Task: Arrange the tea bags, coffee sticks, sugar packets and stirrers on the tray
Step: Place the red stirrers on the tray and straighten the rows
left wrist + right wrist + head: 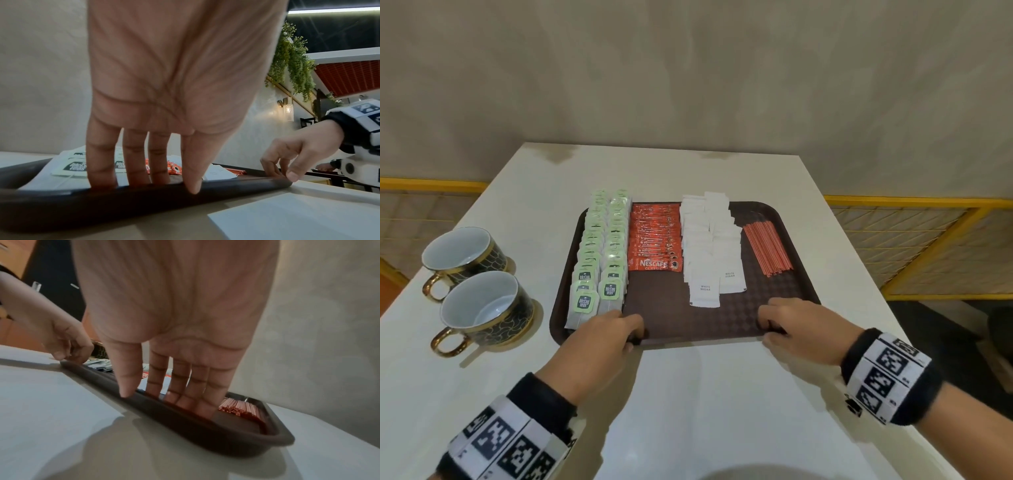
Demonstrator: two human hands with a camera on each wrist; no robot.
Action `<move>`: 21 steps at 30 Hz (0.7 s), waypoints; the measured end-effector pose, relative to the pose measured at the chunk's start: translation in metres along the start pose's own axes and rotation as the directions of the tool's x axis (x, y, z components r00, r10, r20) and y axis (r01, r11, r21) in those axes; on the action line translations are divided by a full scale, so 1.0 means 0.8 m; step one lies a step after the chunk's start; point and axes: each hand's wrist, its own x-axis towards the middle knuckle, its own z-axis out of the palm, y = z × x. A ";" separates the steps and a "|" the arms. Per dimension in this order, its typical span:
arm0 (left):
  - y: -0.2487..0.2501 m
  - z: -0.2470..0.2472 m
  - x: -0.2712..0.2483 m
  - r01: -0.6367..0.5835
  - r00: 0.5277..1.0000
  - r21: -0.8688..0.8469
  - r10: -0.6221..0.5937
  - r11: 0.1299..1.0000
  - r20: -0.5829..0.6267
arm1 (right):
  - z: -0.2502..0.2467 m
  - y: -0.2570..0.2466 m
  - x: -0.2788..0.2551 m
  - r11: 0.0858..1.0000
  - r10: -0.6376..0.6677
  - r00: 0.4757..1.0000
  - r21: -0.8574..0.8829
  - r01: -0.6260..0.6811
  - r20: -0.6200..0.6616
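Left hand [604, 337]: grip on tray [796, 246] near rim, fingers inside, thumb on outer edge. Right hand [796, 327]: same grip, same rim. Tray on table [688, 394], carrying, left to right: tea bags [599, 253] in two rows, coffee sticks [655, 238], sugar packets [710, 246], stirrers [768, 248]. Two cups [479, 291] on table, left of tray, apart from it

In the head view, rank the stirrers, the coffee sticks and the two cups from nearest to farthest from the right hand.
From the right hand on the tray's near rim:
1. Stirrers, right side of the tray, just beyond the hand.
2. Coffee sticks, left of centre on the tray.
3. Cups, off the tray, far left on the table.
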 end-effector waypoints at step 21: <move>0.070 -0.080 0.175 0.067 0.995 -0.301 -0.087 0.951 -0.051 | -0.036 0.027 0.173 0.664 0.490 0.855 0.707 -0.242 -0.168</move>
